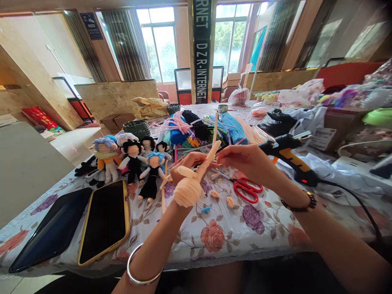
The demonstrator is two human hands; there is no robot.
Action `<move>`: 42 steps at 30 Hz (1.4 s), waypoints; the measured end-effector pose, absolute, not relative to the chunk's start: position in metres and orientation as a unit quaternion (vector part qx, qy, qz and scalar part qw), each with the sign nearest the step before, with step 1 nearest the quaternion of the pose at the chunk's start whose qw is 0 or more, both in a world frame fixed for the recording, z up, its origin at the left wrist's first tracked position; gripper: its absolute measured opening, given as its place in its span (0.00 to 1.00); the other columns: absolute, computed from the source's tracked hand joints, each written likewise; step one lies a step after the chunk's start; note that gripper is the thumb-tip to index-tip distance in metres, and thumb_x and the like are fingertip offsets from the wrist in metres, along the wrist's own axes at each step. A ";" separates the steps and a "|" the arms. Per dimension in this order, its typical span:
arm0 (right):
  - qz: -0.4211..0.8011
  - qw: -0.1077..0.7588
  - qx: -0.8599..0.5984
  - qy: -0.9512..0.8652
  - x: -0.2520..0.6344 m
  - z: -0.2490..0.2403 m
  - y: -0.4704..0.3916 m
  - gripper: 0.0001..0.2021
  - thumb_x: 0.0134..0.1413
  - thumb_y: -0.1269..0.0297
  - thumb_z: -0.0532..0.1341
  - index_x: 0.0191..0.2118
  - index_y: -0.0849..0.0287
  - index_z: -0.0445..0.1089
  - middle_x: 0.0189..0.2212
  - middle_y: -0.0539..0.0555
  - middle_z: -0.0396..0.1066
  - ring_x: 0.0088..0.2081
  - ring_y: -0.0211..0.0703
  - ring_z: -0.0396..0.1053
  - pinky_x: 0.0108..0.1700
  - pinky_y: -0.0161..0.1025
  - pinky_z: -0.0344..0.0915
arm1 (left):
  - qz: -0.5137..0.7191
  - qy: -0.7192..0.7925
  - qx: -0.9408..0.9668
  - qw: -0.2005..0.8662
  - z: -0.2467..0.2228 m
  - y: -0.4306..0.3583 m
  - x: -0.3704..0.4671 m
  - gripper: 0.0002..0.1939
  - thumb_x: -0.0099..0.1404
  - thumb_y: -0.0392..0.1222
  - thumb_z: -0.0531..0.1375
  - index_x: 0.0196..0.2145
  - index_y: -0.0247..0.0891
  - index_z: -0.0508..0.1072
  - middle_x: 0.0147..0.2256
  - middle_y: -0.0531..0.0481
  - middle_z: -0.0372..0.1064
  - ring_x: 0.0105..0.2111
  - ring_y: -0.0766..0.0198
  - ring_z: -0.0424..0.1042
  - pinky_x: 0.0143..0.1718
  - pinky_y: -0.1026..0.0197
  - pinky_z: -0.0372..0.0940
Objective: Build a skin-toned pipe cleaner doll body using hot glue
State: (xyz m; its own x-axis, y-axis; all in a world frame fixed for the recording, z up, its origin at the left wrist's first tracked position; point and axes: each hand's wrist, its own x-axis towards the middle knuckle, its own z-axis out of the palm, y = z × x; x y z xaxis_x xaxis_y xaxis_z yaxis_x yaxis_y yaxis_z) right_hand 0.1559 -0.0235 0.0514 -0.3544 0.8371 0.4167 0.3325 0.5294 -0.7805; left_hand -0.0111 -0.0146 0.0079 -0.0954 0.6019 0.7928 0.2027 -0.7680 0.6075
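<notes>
A beige doll figure point(188, 192) wound from fuzzy pipe cleaner, with a round head, a stubby arm and a body, is tilted over the table. My left hand point(190, 163) is closed around its body, partly hidden behind it. From the doll's upper end a loose length of beige pipe cleaner point(215, 128) sticks up. My right hand point(248, 161) is beside that end, its fingers bent and pinched together; what is between the fingertips is hidden. Below lie small beige coiled pieces point(230, 201) and a blue bit point(206, 209). Red-handled scissors point(247, 190) rest under my right hand.
Several finished dolls point(133, 159) sit at the left, behind a yellow-cased phone point(104, 222) and a dark phone point(52, 228). Coloured pipe cleaner bundles point(232, 128) lie at the back. On the right, a glue gun point(294, 161) with a lit red light trails its cable.
</notes>
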 end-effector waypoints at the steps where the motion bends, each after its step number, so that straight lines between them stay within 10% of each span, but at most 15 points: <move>1: 0.308 0.419 -0.374 -0.767 0.156 0.051 -0.023 0.08 0.50 0.59 0.61 0.33 0.58 0.72 0.31 0.52 0.74 0.34 0.40 0.71 0.39 0.37 0.68 | 0.675 0.301 0.652 0.170 0.010 -0.015 -0.010 0.10 0.54 0.45 0.64 0.28 0.38 0.67 0.28 0.51 0.71 0.27 0.64 0.74 0.27 0.61 0.71; 42: 0.015 0.446 -0.328 -0.833 0.149 0.034 -0.013 0.07 0.53 0.76 0.56 0.29 0.60 0.68 0.27 0.50 0.73 0.29 0.35 0.69 0.33 0.31 0.61 | 0.617 0.330 0.591 0.401 0.019 -0.016 -0.008 0.18 0.39 0.36 0.70 0.26 0.37 0.65 0.26 0.56 0.63 0.26 0.70 0.62 0.28 0.65 0.56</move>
State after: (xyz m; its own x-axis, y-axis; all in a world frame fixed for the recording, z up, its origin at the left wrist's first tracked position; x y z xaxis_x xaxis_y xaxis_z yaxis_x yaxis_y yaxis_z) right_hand 0.1488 -0.0132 0.0338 -0.3866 0.5599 0.7328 0.5325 0.7843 -0.3184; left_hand -0.0081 -0.0161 0.0191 0.0196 0.8851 0.4649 -0.1048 -0.4606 0.8814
